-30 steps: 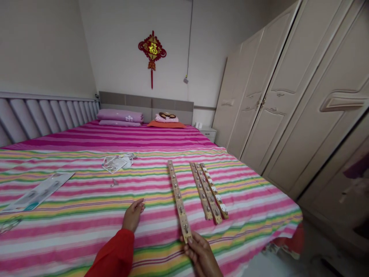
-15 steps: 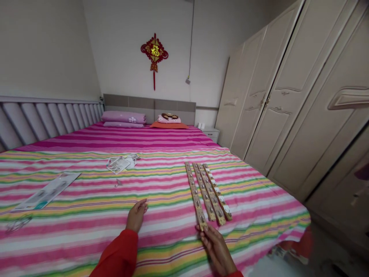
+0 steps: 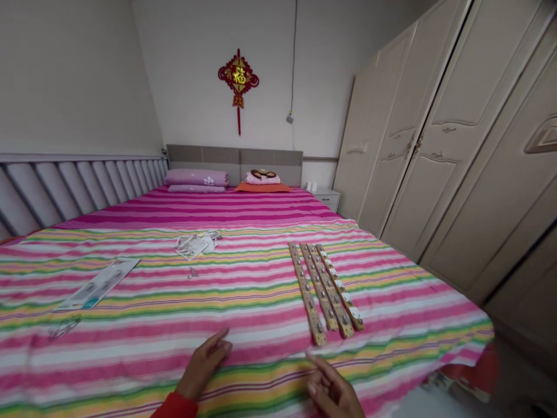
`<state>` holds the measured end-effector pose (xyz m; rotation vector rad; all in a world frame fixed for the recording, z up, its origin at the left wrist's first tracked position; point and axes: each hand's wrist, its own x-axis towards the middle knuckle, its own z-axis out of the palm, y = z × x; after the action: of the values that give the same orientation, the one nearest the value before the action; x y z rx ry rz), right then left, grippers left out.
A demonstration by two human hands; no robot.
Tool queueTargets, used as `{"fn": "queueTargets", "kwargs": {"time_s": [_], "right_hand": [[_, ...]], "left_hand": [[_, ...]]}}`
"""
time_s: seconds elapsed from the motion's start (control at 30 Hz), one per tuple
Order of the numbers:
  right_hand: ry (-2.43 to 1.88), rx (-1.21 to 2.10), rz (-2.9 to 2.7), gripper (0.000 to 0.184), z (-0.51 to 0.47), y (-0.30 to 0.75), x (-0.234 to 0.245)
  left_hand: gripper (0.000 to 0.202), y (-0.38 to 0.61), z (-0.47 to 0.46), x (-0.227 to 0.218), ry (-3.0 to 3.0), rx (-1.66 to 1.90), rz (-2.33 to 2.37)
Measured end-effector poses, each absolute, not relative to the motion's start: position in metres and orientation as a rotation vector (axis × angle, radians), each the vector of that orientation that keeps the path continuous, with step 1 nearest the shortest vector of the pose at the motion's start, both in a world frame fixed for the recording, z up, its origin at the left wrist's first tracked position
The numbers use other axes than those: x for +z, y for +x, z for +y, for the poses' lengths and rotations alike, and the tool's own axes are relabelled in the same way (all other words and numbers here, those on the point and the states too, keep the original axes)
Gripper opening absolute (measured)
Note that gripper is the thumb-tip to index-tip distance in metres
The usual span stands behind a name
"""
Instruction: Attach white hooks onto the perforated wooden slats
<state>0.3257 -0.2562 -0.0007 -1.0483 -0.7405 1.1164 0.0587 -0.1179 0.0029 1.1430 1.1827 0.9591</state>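
Several wooden hook rails with metal pegs (image 3: 324, 290) lie side by side on the striped bed cover (image 3: 130, 325), right of centre. My right hand (image 3: 333, 392) hovers just below their near ends, holding nothing, index finger extended and the others loosely curled. My left hand (image 3: 203, 366), in a red sleeve, rests on the cover to the left with its fingers stretched forward, open and holding nothing.
Loose plastic packaging (image 3: 195, 244) and a flat printed card (image 3: 98, 284) lie on the bed further left. Pillows (image 3: 198, 177) sit at the headboard. A cream wardrobe (image 3: 456, 145) lines the right side, with a narrow floor gap beside the bed.
My right hand slid the leftmost rail rightward against the other rails, then let go and drew back. The camera view shifted slightly; my left hand stayed on the cover.
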Motion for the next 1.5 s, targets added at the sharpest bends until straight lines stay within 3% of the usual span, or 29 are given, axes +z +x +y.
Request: {"fn": "queueTargets", "kwargs": {"time_s": [0.13,0.33,0.57,0.9,1.0,1.1,1.13,1.27,1.5], "right_hand": [[-1.028,0.867,-0.950,0.089,-0.254,0.313,0.061],[-0.955,0.652,-1.088,0.110,-0.242,0.289,0.119],[-1.173,0.800,-1.253,0.098,-0.217,0.278,0.106],[-1.249,0.976,-1.241,0.097,-0.209,0.282,0.074],[-1.249,1.035,-1.254,0.080,-0.213,0.287,0.066],[-1.216,1.053,-1.132,0.038,-0.221,0.293,0.047],[-1.213,1.054,-1.042,0.032,-0.224,0.297,0.038],[-1.162,1.092,-0.459,0.052,-0.234,0.320,0.008],[-0.882,1.338,-0.054,0.036,-0.208,0.362,-0.011]], "left_hand": [[0.092,0.052,-0.149,0.042,1.425,1.013,1.101],[0.122,0.058,-0.180,0.102,1.747,1.504,1.221],[0.121,0.055,-0.177,0.094,1.623,1.402,1.363],[0.123,0.050,-0.168,0.070,1.589,1.208,1.444],[0.121,0.052,-0.167,0.065,1.603,1.202,1.447],[0.117,0.055,-0.167,0.057,1.632,1.193,1.448],[0.116,0.055,-0.168,0.054,1.633,1.188,1.449],[0.107,0.058,-0.169,0.041,1.569,1.195,1.436],[0.095,0.074,-0.167,0.015,1.427,1.062,1.246]]}}
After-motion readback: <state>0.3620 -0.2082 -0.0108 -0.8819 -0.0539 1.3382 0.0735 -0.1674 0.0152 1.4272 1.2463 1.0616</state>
